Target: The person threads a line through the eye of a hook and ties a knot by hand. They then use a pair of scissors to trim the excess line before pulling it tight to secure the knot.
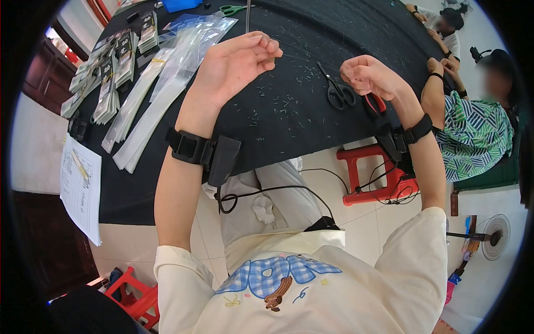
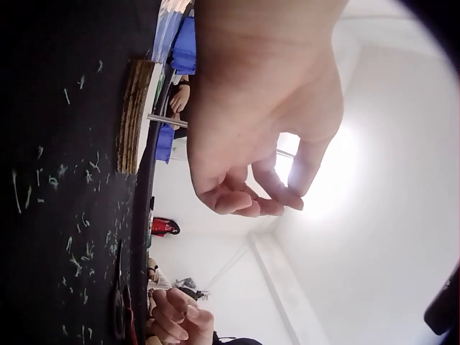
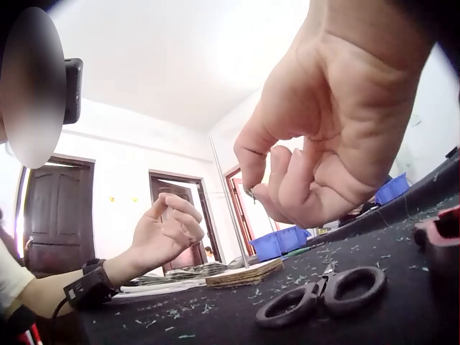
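Both hands are raised over the black table [image 1: 289, 128]. The left hand [image 1: 239, 64] is beside an upright metal rod [image 1: 248, 18], its thumb and forefinger tips together in the left wrist view [image 2: 266, 136]. A faint thin thread [image 1: 308, 57] runs between the two hands. The right hand [image 1: 378, 78] has its fingers curled, and in the right wrist view [image 3: 330, 136] it pinches a tiny dark piece [image 3: 251, 194] at the fingertips. Black scissors [image 1: 340, 96] lie below and left of the right hand, near a red-handled tool [image 1: 375, 104]. The rod stands on a layered board [image 3: 244, 276].
Clear plastic sleeves [image 1: 150, 100] and stacks of printed cards [image 1: 107, 89] lie at the left. Green-handled scissors [image 1: 232, 10] and a blue bin [image 1: 181, 4] are at the far side. Thread scraps [image 1: 272, 103] dot the cloth. Other people sit at the right; a red stool [image 1: 367, 161] stands below.
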Tool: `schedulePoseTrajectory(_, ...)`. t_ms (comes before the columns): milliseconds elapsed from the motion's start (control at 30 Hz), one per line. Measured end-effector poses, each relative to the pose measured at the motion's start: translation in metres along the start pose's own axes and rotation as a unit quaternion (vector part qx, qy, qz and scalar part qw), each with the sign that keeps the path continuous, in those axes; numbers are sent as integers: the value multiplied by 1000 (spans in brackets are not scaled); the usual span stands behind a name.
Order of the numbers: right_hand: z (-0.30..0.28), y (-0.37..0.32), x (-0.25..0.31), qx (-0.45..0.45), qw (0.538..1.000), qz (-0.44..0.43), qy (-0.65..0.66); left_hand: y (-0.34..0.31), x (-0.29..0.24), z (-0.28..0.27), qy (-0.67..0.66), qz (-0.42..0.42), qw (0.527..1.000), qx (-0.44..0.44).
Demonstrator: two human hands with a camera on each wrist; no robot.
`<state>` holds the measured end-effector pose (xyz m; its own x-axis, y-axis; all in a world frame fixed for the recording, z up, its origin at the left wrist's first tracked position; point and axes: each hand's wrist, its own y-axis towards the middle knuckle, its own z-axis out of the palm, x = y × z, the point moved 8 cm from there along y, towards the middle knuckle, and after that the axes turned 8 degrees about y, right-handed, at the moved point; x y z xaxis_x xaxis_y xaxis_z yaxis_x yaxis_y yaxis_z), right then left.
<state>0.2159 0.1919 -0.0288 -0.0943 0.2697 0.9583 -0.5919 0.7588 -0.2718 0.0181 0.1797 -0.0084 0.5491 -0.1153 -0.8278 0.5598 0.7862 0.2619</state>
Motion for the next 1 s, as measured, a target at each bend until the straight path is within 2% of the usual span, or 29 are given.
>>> schedulePoseTrajectory(67,2,1,0,1,1000,-2,-1,0,-1,-1,-9,2,1000,-3)
schedulePoseTrajectory(133,3,2,1,2,1000,-4,-3,0,-2,7,-22,-16,998,64)
schedulePoseTrajectory(267,0,5,2,18,1000,-5,-3,-2,0,3,11,-26,999,30)
schedulePoseTrajectory(333,0,6,4,24,1000,-8,-4,-3,3,12,1,-40,996,85)
schedulePoseTrajectory(467,6,6,10,26,1000,-7,-7,-8,4,23,23,-53,991,120)
schedulePoseTrajectory(533,6,8,11,23,1000,-7,-11,-13,8,34,25,-70,981,179)
schedulePoseTrajectory(567,7,10,10,31,999,-3,-19,-13,8,35,25,-69,981,179)
schedulePoseTrajectory(633,10,13,10,39,999,1,-27,-20,12,50,3,-84,959,271)
schedulePoseTrajectory(667,13,13,11,50,998,4,-29,-21,11,50,5,-84,959,272)
schedulePoseTrajectory(733,18,15,11,60,998,6,-32,-32,17,59,36,-125,937,325)
schedulePoseTrajectory(767,19,17,11,53,997,2,-52,-37,17,64,37,-118,928,353)
schedulePoseTrajectory(867,23,20,10,45,996,2,-76,-39,22,68,30,-131,928,347)
schedulePoseTrajectory(900,23,21,9,45,996,8,-80,-35,16,69,54,-77,927,363)
schedulePoseTrajectory(933,23,21,8,45,996,8,-80,-34,17,69,54,-78,927,363)
schedulePoseTrajectory(1000,24,22,7,46,997,12,-62,-17,-1,48,-147,8,968,205)
